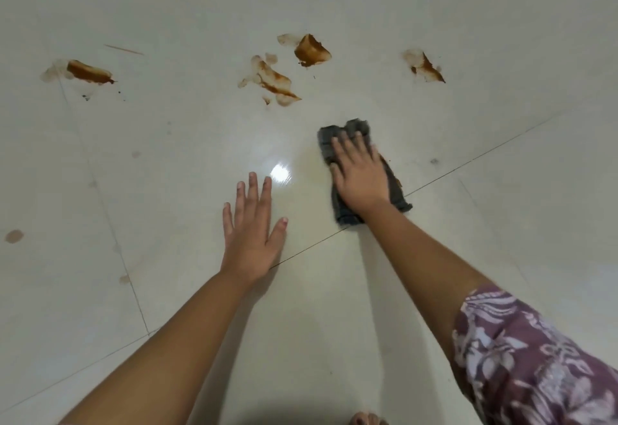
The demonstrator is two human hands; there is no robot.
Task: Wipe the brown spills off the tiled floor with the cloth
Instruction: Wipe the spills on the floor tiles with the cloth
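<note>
grey cloth (pixel 363 173) pressed flat on tiled floor (pixel 501 190) under open right hand (pixel 359 175); left hand (pixel 252 227) spread empty just beside; brown spills (pixel 269 80) beyond.

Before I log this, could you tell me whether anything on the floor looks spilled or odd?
Yes: four brown spills lie unwiped beyond the cloth under the right hand. Fainter spots mark the floor at left.

Soft, even indoor light falls on the glossy cream tiled floor (pixel 167 157), with one small bright glare spot (pixel 280 173) reflected from above. Faint shadows sit beside both forearms. The grey folded cloth (pixel 347 130) looks slightly motion-blurred. Grout lines bow outward near the edges, showing wide-angle distortion.
</note>
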